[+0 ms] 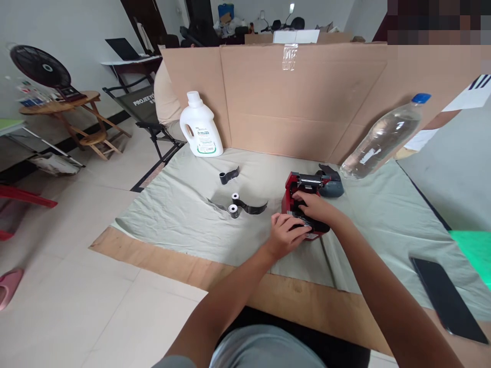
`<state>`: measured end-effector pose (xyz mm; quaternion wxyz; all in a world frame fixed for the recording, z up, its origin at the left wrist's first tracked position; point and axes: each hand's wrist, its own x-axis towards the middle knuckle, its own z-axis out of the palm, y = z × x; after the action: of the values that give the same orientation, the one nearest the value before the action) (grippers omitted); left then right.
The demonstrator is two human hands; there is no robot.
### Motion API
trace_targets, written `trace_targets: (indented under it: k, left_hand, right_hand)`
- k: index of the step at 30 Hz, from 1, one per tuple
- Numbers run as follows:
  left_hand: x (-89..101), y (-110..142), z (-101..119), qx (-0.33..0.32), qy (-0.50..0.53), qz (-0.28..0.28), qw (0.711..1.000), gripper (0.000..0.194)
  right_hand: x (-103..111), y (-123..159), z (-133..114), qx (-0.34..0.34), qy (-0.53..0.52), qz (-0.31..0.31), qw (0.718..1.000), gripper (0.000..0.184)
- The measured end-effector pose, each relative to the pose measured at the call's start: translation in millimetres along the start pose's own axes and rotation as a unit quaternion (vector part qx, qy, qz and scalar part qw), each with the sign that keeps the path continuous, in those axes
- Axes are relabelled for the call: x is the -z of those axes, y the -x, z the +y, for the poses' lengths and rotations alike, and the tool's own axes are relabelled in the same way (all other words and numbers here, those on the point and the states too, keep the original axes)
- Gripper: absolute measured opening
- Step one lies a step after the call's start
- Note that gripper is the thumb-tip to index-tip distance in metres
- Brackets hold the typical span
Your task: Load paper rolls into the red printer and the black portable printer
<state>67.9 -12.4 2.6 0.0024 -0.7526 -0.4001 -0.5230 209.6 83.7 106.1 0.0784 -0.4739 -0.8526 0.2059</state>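
- Two bare hands work at an open red-and-black machine [286,203], which sits on a pale cloth [172,220], right of centre, before a cardboard panel [299,102].
- The left hand [287,235], half open with fingers bent, lies over the machine's near edge; whether it grips firmly cannot be told.
- The right hand [316,208] reaches into the open middle, fingers loosely curled; whether they pinch anything is hidden.
- The step in hand appears to be handling inside the machine; further work there would call for a steadying left hand and careful right fingertips.
- Counted on the cloth: one machine and three small black rolls [223,178], two close together, one farther back, with loose strips.
- Also seen: one white jug [201,130], one clear blue-capped bottle [383,140], tilted, one dark phone [448,299], and one dark object [333,186] beside the machine.
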Motion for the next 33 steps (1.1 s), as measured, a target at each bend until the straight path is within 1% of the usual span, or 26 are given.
trace_targets:
  k: [2, 3, 4, 5, 7, 8, 9, 10, 13, 15, 18, 20, 26, 29, 33]
  left_hand:
    - [0.6, -1.2, 0.2, -0.024, -0.031, 0.018, 0.999, 0.013]
    - [1.3, -2.3, 0.9, -0.038, -0.042, 0.027, 0.998, 0.013]
    - [2.3, -3.6, 1.8, -0.053, -0.048, 0.034, 0.997, 0.013]
    - [3.4, -5.0, 3.2, -0.069, -0.052, 0.042, 0.995, 0.013]
    - [5.4, -7.9, 6.8, -0.095, -0.058, 0.047, 0.993, 0.013]
    - [6.0, -9.1, 9.0, -0.105, -0.061, 0.044, 0.992, 0.013]
    - [6.2, -10.0, 11.2, -0.114, -0.064, 0.041, 0.991, 0.013]
    - [6.1, -10.6, 13.3, -0.12, -0.065, 0.039, 0.99, 0.013]
    - [4.4, -9.8, 17.6, -0.13, -0.067, 0.032, 0.989, 0.016]
    - [3.2, -7.5, 18.0, -0.126, -0.065, 0.016, 0.99, 0.017]
    - [3.3, -3.1, 16.1, -0.111, -0.058, -0.031, 0.992, 0.019]
    - [4.8, -1.3, 15.0, -0.108, -0.055, -0.048, 0.991, 0.021]
    - [8.3, -2.4, 15.7, -0.109, -0.046, -0.053, 0.992, 0.02]
    - [7.5, -2.4, 16.5, -0.096, -0.039, -0.063, 0.993, 0.02]
    - [10.5, -1.4, 18.2, -0.093, -0.021, -0.073, 0.993, 0.014]
  right_hand:
    - [5.6, 10.3, -3.6, 0.013, -0.025, 0.042, 0.999, 0.031]
    - [10.0, 17.0, -5.5, 0.017, -0.042, 0.08, 0.996, 0.024]
    - [15.2, 23.8, -7.1, 0.016, -0.06, 0.13, 0.989, 0.019]
    - [20.7, 29.7, -7.8, 0.013, -0.074, 0.191, 0.979, 0.017]
    - [30.1, 36.1, -5.6, 0.01, -0.066, 0.316, 0.946, 0.019]
    - [32.9, 36.0, -2.6, 0.017, -0.045, 0.361, 0.931, 0.022]
    - [34.1, 34.1, 1.4, 0.029, -0.022, 0.385, 0.922, 0.025]
    - [33.4, 31.0, 6.0, 0.042, -0.002, 0.388, 0.921, 0.028]
    - [22.3, 23.3, 17.2, 0.054, 0.02, 0.361, 0.931, 0.035]
    - [11.5, 24.9, 19.2, 0.056, 0.024, 0.371, 0.927, 0.038]
    - [-4.2, 38.2, 15.0, 0.072, 0.046, 0.396, 0.914, 0.04]
    - [-14.5, 51.5, 11.0, 0.077, 0.064, 0.396, 0.913, 0.041]
    - [-45.7, 89.5, 5.4, 0.051, 0.055, 0.34, 0.937, 0.042]
    - [-52.6, 98.0, 3.9, 0.057, 0.046, 0.331, 0.941, 0.044]
    - [-53.9, 100.8, 2.5, 0.052, 0.053, 0.331, 0.941, 0.045]
